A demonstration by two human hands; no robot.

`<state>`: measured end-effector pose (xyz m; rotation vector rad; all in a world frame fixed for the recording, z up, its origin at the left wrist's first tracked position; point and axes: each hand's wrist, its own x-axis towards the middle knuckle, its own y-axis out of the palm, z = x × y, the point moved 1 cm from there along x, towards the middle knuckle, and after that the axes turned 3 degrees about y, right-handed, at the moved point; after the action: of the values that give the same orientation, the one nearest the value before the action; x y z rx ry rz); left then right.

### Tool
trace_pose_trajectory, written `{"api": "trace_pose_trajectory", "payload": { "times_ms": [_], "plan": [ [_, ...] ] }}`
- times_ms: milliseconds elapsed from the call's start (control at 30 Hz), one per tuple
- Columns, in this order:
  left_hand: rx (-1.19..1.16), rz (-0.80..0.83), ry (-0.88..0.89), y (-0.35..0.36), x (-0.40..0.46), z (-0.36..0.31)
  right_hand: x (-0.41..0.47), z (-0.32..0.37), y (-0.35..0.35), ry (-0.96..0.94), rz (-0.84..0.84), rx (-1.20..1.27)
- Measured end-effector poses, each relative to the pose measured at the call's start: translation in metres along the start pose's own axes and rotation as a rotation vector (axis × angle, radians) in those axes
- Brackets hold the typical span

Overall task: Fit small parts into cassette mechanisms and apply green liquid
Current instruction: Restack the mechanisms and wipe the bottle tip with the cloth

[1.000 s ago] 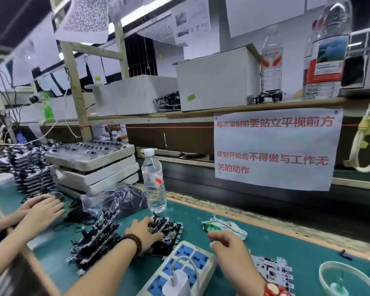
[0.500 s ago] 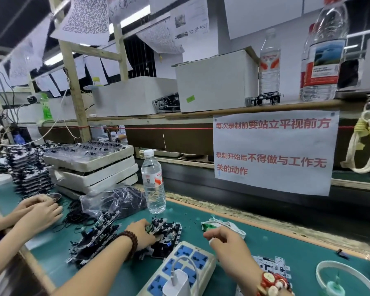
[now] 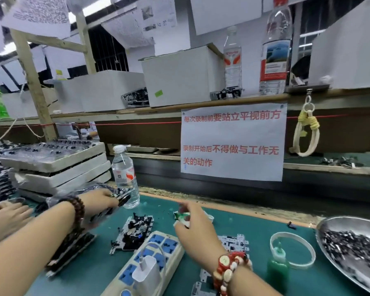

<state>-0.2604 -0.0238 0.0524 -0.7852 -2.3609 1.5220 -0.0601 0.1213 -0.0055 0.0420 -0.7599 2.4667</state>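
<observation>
My left hand [image 3: 100, 199] grips a dark cassette mechanism [image 3: 121, 197], lifted off the mat just in front of the water bottle [image 3: 125, 178]; both are motion-blurred. More mechanisms [image 3: 135, 231] lie on the green mat below it, beside a leaning stack [image 3: 71, 251] under my left forearm. My right hand [image 3: 194, 229] reaches over a crumpled green-and-white packet [image 3: 179, 216]; its blurred fingertips hide what they touch. The green liquid bottle [image 3: 278, 263] stands inside a white ring [image 3: 295, 238] at the right. A metal dish [image 3: 329, 223] holds several small dark parts.
A white power strip [image 3: 158, 248] with a charger plugged in lies between my arms. Flat metal plates [image 3: 235, 240] lie by my right wrist. Stacked foam trays [image 3: 58, 167] stand at the left, another person's hands [image 3: 6, 216] in front of them. A shelf with a paper notice [image 3: 233, 142] blocks the back.
My left hand has lifted a mechanism from the pile up toward the water bottle. My right hand has moved forward over the packet. The view has shifted right, bringing the dish into view.
</observation>
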Motion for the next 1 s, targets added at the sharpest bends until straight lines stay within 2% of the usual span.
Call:
{"api": "trace_pose_trajectory", "payload": {
  "times_ms": [100, 167, 333, 400, 500, 567, 633, 700, 800, 867, 933, 1000],
  "plan": [
    [-0.113, 0.146, 0.036, 0.004, -0.027, -0.044, -0.011, 0.013, -0.007, -0.200, -0.098, -0.208],
    [-0.068, 0.245, 0.113, 0.018, -0.048, -0.075, -0.018, 0.015, -0.014, -0.284, -0.157, -0.352],
    [0.206, 0.314, 0.432, 0.052, -0.093, -0.141, -0.040, 0.008, -0.042, -0.218, -0.159, -0.641],
    [0.250, 0.363, 0.475, 0.061, -0.108, -0.158, -0.051, 0.005, -0.056, -0.189, -0.169, -0.709],
    [0.342, 0.361, 0.465, 0.067, -0.126, -0.180, -0.070, -0.002, -0.075, -0.135, -0.174, -0.725],
    [0.447, 0.328, 0.545, 0.066, -0.134, -0.194, -0.085, -0.006, -0.086, -0.113, -0.190, -0.704],
    [0.432, 0.344, 0.650, 0.063, -0.142, -0.202, -0.101, -0.014, -0.099, -0.103, -0.242, -0.666],
    [0.203, 0.362, 0.733, 0.058, -0.151, -0.203, -0.117, -0.025, -0.115, -0.124, -0.360, -0.532],
    [-0.159, 0.283, 0.727, 0.061, -0.151, -0.196, -0.135, -0.041, -0.138, -0.043, -0.460, -0.066],
    [-0.223, 0.279, 0.646, 0.082, -0.142, -0.187, -0.139, -0.050, -0.145, 0.120, -0.484, 0.339],
    [-0.177, 0.327, 0.576, 0.118, -0.135, -0.182, -0.142, -0.057, -0.144, 0.304, -0.466, 0.671],
    [-0.108, 0.349, 0.551, 0.155, -0.131, -0.181, -0.145, -0.060, -0.141, 0.396, -0.465, 0.824]
  ]
}}
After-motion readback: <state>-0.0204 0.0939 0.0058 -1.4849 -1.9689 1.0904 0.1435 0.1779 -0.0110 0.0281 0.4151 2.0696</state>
